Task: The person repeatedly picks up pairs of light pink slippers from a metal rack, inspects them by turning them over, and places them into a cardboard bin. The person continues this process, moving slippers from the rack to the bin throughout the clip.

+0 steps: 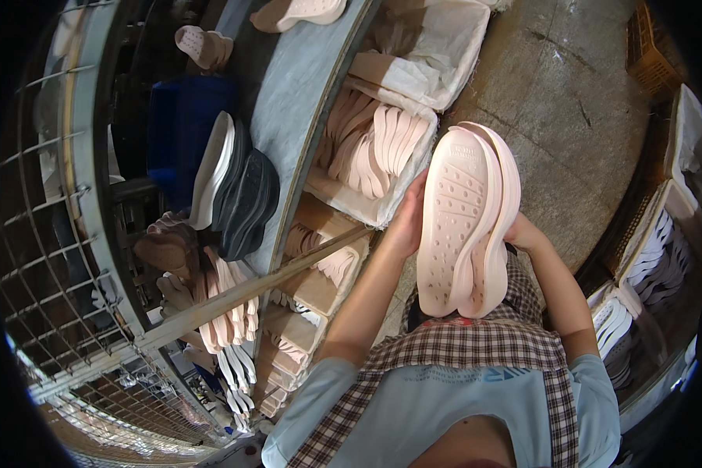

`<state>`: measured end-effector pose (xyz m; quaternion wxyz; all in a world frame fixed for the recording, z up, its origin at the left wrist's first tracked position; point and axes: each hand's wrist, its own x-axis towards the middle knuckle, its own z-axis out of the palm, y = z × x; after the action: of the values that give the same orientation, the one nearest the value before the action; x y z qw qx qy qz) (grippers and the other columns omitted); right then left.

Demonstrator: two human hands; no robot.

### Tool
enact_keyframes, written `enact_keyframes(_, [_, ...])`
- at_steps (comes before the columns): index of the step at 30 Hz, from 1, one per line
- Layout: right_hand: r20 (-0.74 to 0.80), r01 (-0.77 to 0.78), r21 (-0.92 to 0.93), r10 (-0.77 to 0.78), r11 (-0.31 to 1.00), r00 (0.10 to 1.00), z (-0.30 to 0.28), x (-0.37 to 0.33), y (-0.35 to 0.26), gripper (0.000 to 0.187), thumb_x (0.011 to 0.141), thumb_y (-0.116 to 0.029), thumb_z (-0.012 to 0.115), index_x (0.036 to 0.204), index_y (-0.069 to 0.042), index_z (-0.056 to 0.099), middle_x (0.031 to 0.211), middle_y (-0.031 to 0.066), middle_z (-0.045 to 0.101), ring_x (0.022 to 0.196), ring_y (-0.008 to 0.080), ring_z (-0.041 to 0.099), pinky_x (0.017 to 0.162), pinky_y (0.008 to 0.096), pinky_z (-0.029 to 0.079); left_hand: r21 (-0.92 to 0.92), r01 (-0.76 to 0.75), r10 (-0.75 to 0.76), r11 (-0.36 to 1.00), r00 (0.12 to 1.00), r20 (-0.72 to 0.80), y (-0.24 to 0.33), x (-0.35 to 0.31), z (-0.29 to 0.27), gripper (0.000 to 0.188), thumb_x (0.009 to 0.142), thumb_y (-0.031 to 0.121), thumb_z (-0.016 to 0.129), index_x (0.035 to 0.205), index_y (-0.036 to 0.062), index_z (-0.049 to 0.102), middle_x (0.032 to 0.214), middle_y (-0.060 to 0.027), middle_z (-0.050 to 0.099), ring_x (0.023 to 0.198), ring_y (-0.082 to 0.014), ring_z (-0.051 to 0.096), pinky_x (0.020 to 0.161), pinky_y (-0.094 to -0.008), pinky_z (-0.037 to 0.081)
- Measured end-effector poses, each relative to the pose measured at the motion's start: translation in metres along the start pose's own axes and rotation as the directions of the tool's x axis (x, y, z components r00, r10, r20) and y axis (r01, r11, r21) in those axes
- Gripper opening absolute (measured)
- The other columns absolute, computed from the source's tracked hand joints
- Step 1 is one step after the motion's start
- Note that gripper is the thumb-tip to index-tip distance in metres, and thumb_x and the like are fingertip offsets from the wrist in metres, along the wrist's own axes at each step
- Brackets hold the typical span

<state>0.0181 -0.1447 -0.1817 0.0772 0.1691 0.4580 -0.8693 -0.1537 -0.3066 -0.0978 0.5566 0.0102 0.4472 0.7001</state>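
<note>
Two pale pink shoe soles [459,222] are held up in front of my checked apron, one partly behind the other, toes pointing away from me. Rows of small holes and ridges mark the face of the front one. My left hand [408,218] grips their left side, with most of its fingers hidden behind the soles. On the right edge my right hand [520,232] holds the rear sole, its fingers also mostly out of sight. Just left of my left hand stands a lined basket [386,210] packed with similar pink soles [373,148].
A grey bench [298,101] carries dark soles [249,199] and a white sole [214,171]. A wooden bar [257,287] crosses from a wire mesh frame [51,203]. More lined baskets line the bench; at right, baskets hold white soles [612,324]. An orange crate [654,51] sits at far right.
</note>
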Motion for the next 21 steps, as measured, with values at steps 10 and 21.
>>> enact_keyframes(10, [-0.170,0.101,-0.108,-0.118,0.989,0.978,0.052,0.106,0.063,0.104,0.070,-0.023,0.077,0.147,-0.007,0.008,0.145,0.0149,0.024,0.133,0.0259,0.025,0.109,0.0365,0.024,-0.093,0.195,-0.215,0.976,0.933,-0.290,-0.036,0.029,-0.132,0.058,0.094,0.039,0.047,0.135,0.0011,0.031,0.132,-0.0158,0.043,0.119,-0.0244,0.046,0.098,-0.0377,0.040])
enact_keyframes(21, [-0.343,0.029,-0.496,-0.226,0.868,0.911,0.133,0.243,0.093,0.094,0.082,-0.031,0.065,0.146,-0.004,0.002,0.134,0.0301,0.025,0.125,0.0424,0.036,0.103,0.0439,0.036,0.124,0.175,-0.082,0.977,0.838,-0.539,0.005,0.091,-0.309,0.054,0.093,0.042,0.048,0.127,0.0006,0.038,0.123,-0.0161,0.050,0.111,-0.0255,0.052,0.092,-0.0383,0.044])
